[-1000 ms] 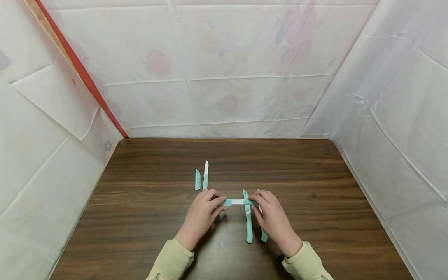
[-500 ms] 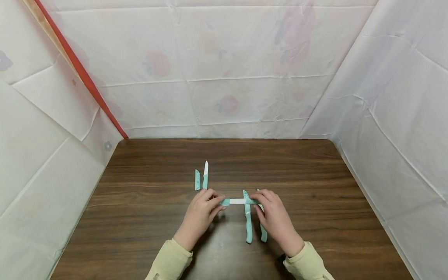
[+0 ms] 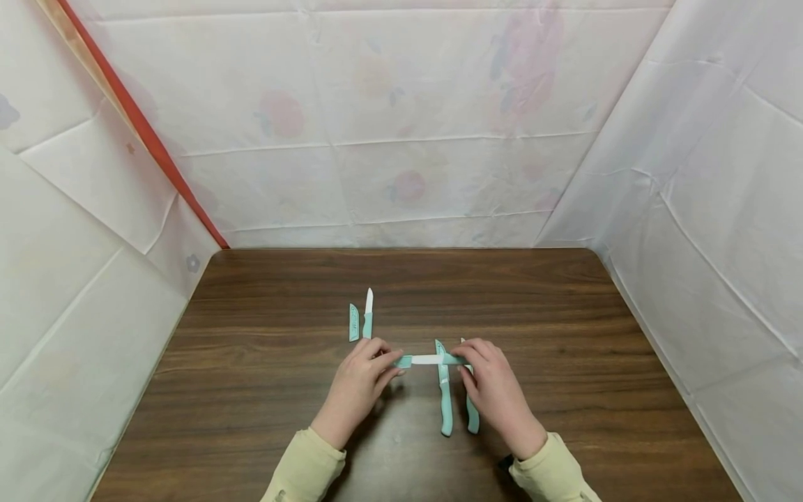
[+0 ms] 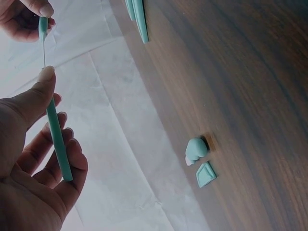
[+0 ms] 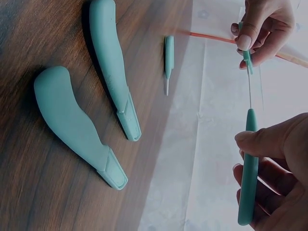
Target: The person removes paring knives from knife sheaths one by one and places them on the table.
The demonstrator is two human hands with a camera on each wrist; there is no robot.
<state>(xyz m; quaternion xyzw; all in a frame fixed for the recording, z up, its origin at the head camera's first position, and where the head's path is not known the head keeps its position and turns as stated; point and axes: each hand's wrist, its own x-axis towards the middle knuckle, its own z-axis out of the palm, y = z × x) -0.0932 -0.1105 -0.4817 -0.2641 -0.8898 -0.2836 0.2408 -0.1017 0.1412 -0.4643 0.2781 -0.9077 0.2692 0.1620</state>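
Observation:
My left hand pinches a turquoise knife sheath between thumb and fingers, seen edge-on in the left wrist view. Across from it, my right hand grips the turquoise handle of a small knife, thumb along its side. The knife's white blade lies level between the hands, its far end meeting the sheath's mouth. Beneath the right hand, two sheathed knives rest side by side on the table, partly covered in the head view.
Beyond my left hand lie a bare white-bladed knife and a loose turquoise sheath on the brown wooden table. White patterned sheeting hangs behind and at both sides, with a red strip at the left.
The right hand has shifted slightly right with the knife, and a little more of the white blade shows outside the sheath. The left hand has moved a touch left. Things on the table stay put.

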